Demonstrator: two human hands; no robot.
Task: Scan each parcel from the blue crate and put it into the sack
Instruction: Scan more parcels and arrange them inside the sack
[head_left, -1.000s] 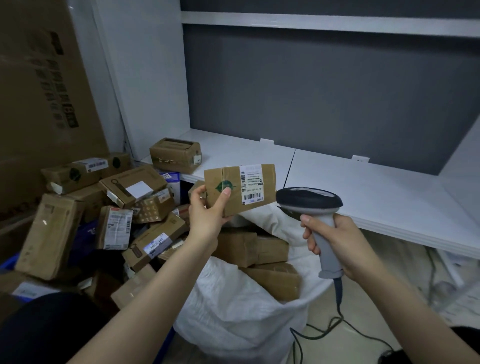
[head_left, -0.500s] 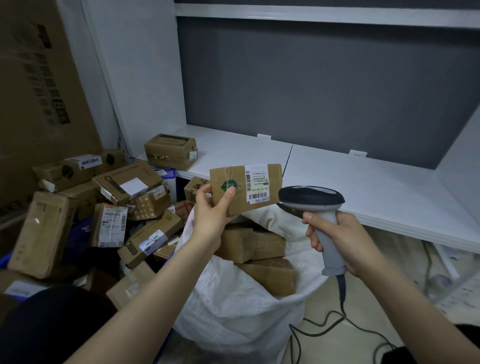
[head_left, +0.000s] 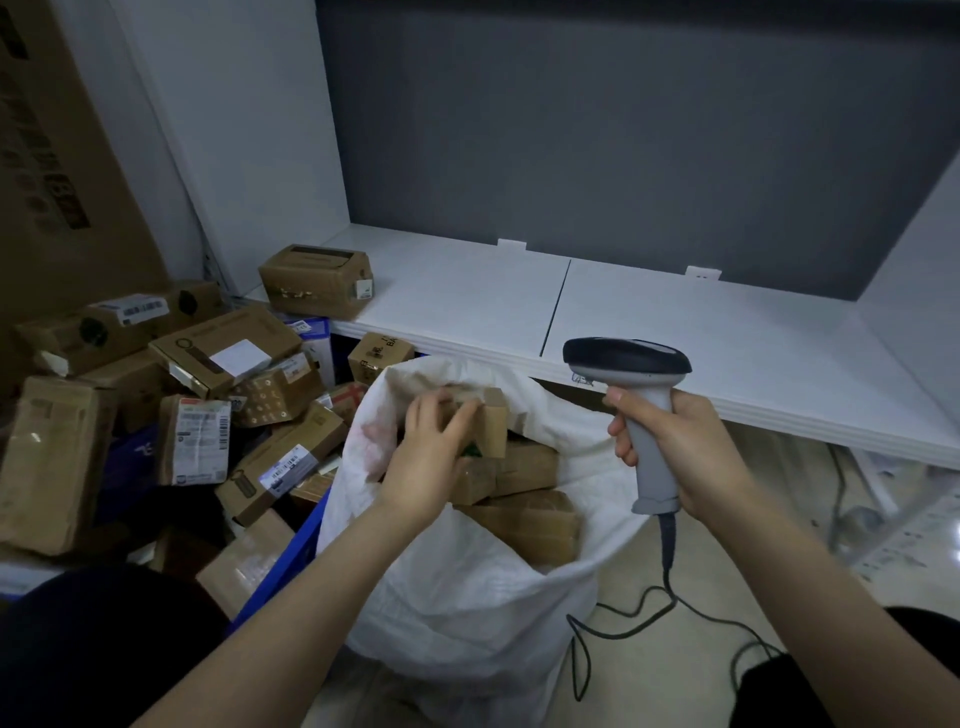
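Note:
My left hand (head_left: 431, 452) is down inside the mouth of the white sack (head_left: 483, 608), holding a small brown parcel (head_left: 493, 423) that is blurred by motion and tipped on end above the parcels lying there. Its green logo shows just under my fingers. My right hand (head_left: 680, 452) grips the grey handle of the barcode scanner (head_left: 628, 358), held upright to the right of the sack in front of the shelf edge. The blue crate (head_left: 291, 561) stands left of the sack, heaped with several labelled cardboard parcels (head_left: 280, 462).
A white shelf (head_left: 675, 338) runs behind the sack, with one brown box (head_left: 317, 280) at its left end. A large cardboard carton (head_left: 57, 156) stands at the far left. The scanner's cable (head_left: 670, 603) loops on the floor to the right of the sack.
My left hand has dropped from in front of the scanner into the sack's mouth, taking the parcel with it. My right hand and the scanner have stayed nearly still.

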